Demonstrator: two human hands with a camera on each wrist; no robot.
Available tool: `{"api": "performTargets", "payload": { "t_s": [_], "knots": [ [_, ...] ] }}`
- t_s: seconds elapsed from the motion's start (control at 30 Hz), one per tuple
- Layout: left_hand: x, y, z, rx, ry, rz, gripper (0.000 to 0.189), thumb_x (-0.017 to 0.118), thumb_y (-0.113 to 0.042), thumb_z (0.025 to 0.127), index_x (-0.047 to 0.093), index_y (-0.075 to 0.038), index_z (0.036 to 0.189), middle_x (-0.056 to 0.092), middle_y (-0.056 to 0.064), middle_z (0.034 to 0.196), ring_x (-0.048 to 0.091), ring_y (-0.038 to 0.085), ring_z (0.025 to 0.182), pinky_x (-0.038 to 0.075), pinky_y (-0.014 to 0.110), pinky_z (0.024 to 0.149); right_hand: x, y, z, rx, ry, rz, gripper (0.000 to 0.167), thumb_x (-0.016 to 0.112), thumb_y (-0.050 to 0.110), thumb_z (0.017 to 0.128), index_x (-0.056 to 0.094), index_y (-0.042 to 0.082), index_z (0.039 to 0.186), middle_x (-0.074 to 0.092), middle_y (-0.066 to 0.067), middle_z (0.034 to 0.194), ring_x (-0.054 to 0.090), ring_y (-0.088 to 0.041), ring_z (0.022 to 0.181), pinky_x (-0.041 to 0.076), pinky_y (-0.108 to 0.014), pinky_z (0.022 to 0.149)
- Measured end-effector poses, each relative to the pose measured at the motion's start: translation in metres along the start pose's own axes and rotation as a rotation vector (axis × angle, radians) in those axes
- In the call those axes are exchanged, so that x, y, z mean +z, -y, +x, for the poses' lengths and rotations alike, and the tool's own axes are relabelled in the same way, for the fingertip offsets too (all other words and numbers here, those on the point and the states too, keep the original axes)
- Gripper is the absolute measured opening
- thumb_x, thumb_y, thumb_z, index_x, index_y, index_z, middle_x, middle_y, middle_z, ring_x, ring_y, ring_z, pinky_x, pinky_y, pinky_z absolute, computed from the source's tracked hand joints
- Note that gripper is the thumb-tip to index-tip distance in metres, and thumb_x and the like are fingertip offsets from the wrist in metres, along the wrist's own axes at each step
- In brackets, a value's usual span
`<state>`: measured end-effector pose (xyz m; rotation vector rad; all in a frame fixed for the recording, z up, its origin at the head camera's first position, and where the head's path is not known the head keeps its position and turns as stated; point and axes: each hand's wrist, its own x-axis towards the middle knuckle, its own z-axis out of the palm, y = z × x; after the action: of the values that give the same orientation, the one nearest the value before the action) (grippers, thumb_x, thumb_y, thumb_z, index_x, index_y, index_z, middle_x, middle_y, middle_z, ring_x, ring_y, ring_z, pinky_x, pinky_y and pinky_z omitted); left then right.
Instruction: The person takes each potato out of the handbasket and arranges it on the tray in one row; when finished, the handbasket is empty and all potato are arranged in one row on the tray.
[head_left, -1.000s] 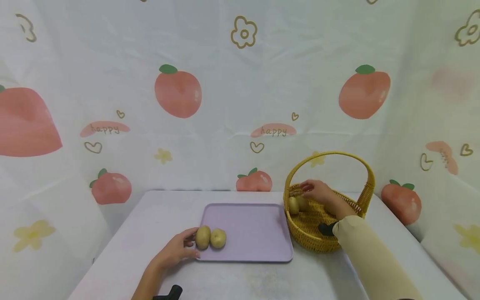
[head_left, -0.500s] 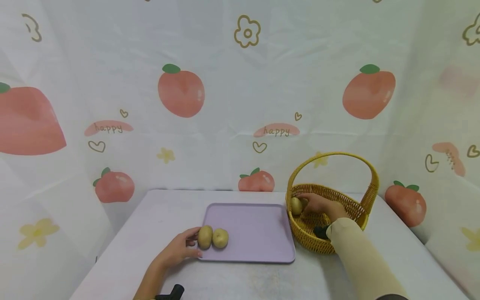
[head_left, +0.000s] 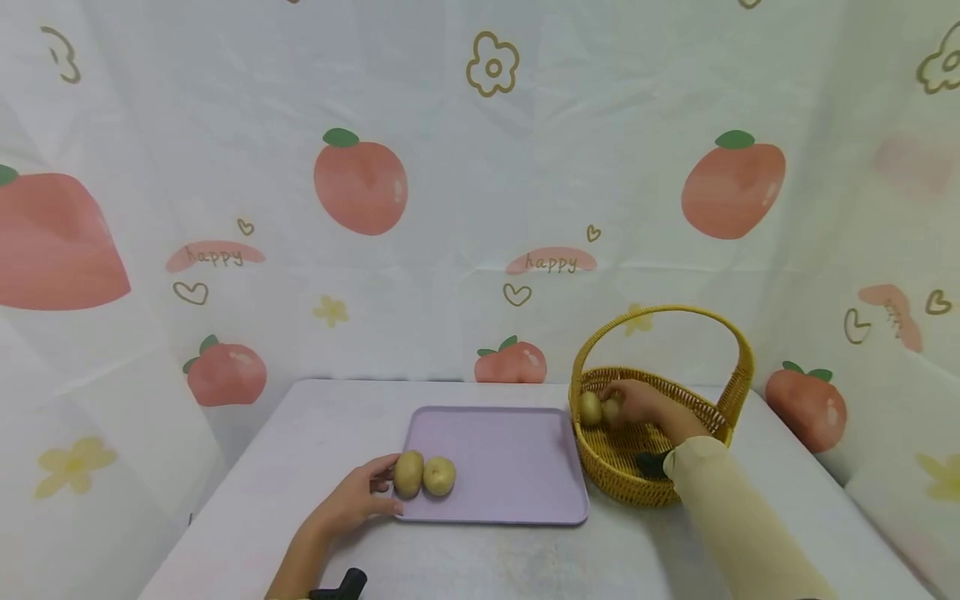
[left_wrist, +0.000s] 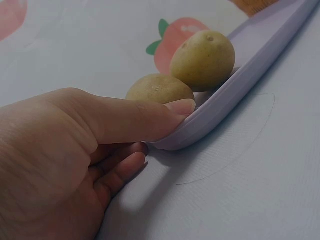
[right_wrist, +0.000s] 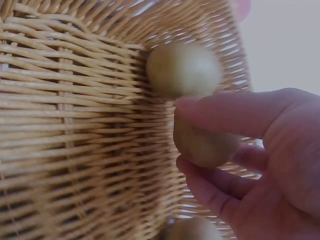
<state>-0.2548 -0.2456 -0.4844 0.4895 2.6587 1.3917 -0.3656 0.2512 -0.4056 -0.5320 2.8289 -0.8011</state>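
In the head view my left hand [head_left: 358, 497] is at the left side of a lilac tray [head_left: 510, 467]. The left wrist view shows its thumb over the rim and its fingers at the tray's outer side, gripping the edge. Two potatoes lie on the tray by that hand, a longer one [head_left: 408, 474] and a rounder one [head_left: 439, 476]. My right hand [right_wrist: 280, 155] reaches into a yellow wicker basket [head_left: 622, 467] and holds a potato [right_wrist: 205, 142] between thumb and fingers. Beside it in the basket rests another potato [right_wrist: 182, 70]; part of a further potato [right_wrist: 194, 231] shows lower down.
The basket stands right of the tray, its tall arched handle [head_left: 667, 308] rising above the right hand. A white cloth [head_left: 480, 558] covers the table. Behind hangs a white curtain [head_left: 420, 317] printed with peaches.
My right hand has gone from above the potatoes down into the basket and taken hold of one, then shifted slightly up. The left hand stays at the tray's edge.
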Motion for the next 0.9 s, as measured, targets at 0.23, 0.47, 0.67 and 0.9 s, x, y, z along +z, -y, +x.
{"api": "performTargets", "payload": {
  "t_s": [0.23,0.47,0.67,0.9],
  "knots": [
    [0.000,0.001,0.001,-0.011,-0.005,-0.008,0.084,0.085,-0.021,0.071,0.044,0.005,0.140,0.058,0.018,0.125,0.058,0.029,0.105,0.045,0.047,0.094,-0.014,0.018,-0.018,0.028,-0.060,0.155,0.045,0.073,0.003,0.075,0.061,0.003,0.119,0.057,-0.017,0.116,0.053,-0.030,0.100,0.046,-0.041,0.080],
    [0.000,0.002,0.000,-0.008,0.002,-0.019,0.082,0.084,-0.015,0.071,0.044,0.007,0.140,0.057,0.020,0.125,0.058,0.028,0.103,0.046,0.045,0.092,-0.016,0.038,-0.037,-0.093,-0.147,0.119,0.046,0.078,0.011,0.077,0.063,0.007,0.120,0.061,-0.013,0.110,0.055,-0.024,0.084,0.047,-0.036,0.069],
    [0.000,0.003,-0.001,-0.003,0.002,-0.023,0.083,0.084,-0.015,0.071,0.043,0.007,0.140,0.058,0.019,0.124,0.058,0.027,0.102,0.046,0.044,0.092,-0.002,0.060,-0.052,-0.244,-0.226,0.091,0.045,0.080,0.011,0.077,0.064,0.004,0.118,0.063,-0.010,0.107,0.055,-0.020,0.081,0.048,-0.032,0.064],
    [0.001,0.002,-0.001,-0.006,-0.003,-0.042,0.083,0.084,-0.011,0.071,0.042,0.009,0.140,0.057,0.019,0.124,0.058,0.029,0.103,0.047,0.045,0.091,0.019,0.090,-0.060,-0.259,-0.275,0.121,0.049,0.080,0.014,0.077,0.063,0.010,0.122,0.063,-0.001,0.103,0.055,-0.019,0.086,0.049,-0.033,0.071]
  ]
}}
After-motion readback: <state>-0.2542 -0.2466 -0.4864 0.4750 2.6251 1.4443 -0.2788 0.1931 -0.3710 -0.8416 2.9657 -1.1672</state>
